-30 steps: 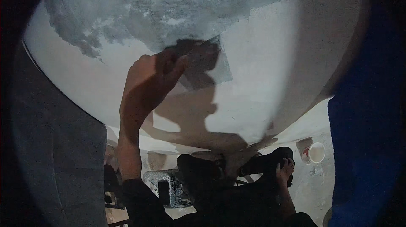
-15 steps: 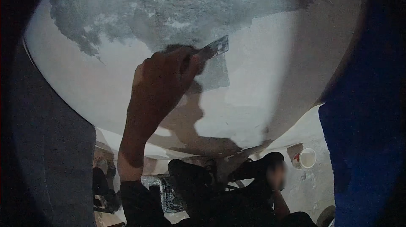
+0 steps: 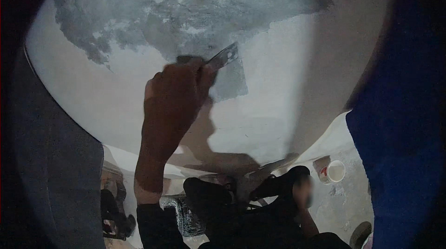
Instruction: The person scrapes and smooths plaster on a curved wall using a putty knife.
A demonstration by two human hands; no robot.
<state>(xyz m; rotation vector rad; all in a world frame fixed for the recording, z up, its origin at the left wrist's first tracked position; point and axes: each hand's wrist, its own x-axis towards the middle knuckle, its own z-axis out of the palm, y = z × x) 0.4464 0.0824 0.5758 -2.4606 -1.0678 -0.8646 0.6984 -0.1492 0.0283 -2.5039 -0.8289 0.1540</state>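
My left hand (image 3: 179,89) is raised against the wall, its fingers closed around a scraper (image 3: 225,56) with a flat, smeared metal blade. The blade tip points up and to the right, over a grey patch (image 3: 232,82) in the wall's white coating (image 3: 269,68). Above it spreads a larger, mottled grey area (image 3: 200,3) with ragged edges. Whether the blade edge touches the wall I cannot tell. Low on the right, my right hand (image 3: 302,193) rests at my dark-clad knee (image 3: 297,174); its fingers are blurred.
On the floor (image 3: 341,207) at the right stands a white bucket (image 3: 335,171) with a red mark. A dark tray-like thing with whitish smears (image 3: 188,219) lies beside my left sleeve. Dark objects (image 3: 116,214) sit at the lower left. A blue surface (image 3: 404,133) borders the right side.
My left hand and the scraper have shifted slightly left and down, and the blade is a little more steeply tilted. The right hand stays at the knee.
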